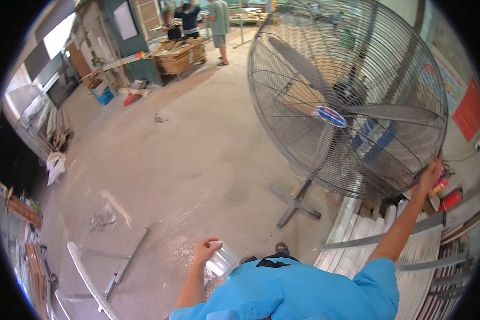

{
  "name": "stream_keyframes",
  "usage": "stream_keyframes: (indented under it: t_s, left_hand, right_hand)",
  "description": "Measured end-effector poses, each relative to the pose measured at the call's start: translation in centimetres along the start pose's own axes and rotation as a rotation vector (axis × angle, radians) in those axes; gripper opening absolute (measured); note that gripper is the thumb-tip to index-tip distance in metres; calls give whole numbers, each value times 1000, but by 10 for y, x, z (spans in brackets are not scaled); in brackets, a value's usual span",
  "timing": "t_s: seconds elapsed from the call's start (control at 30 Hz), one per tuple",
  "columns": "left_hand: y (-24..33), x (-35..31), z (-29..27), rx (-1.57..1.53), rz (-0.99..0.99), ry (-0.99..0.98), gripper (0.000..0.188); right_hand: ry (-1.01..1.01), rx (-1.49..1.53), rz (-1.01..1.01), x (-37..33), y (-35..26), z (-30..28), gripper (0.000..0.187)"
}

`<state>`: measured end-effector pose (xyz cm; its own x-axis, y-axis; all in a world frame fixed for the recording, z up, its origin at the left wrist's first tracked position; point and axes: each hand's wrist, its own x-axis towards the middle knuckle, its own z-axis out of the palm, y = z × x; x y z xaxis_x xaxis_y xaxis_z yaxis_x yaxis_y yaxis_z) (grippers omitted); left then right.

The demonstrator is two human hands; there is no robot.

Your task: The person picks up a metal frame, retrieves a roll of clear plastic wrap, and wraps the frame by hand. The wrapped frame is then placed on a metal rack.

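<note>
1. Nearest to me, at the lower centre of the frame, my left hand (204, 250) is curled, almost closed, round the upper end of a shiny roll (224, 261). I think the roll could slip if my attention goes only to the other side.
2. At the lower right, long white strips (418, 290) lie below my right arm. An elbow lowered carelessly could knock them.
3. At the right edge, my right hand (431, 173) is at the lower rim of the large fan (332, 116). I cannot tell if its fingers close on the wire or only touch it.
4. The fan fills the upper right. Its blades show distinctly, but I cannot be sure they are stopped; a fingertip through the wires could be hurt.
5. The cross-shaped base (295, 205), right of centre, looks small under this wide head. A sideways push on the rim could tip it, or my shoe (282, 247) could catch one leg.
6. Farther, at the upper centre, a person (218, 24) stands well apart.
</note>
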<state>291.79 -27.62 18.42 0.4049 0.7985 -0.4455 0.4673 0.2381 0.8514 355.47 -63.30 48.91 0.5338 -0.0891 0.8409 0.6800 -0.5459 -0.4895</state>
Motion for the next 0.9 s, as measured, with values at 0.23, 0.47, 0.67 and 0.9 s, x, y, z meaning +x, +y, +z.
stream_keyframes:
  t_s: [0.23, 0.47, 0.67, 0.9]
  left_hand:
    - [-11, 12, -33, 34, -48, 111, 34]
    - [20, 73, -20, -59, -55, 79, 32]
    - [95, 145, -1, -99, -13, 36, 32]
    - [181, 212, 2, -173, 47, -199, 27]
  right_hand:
    - [-25, 389, 220, 5, 21, -8, 48]
    - [48, 335, 202, -10, -10, -9, 50]
    - [378, -285, 65, -9, -58, -7, 41]
    - [-306, 632, -136, -150, -177, 121, 9]
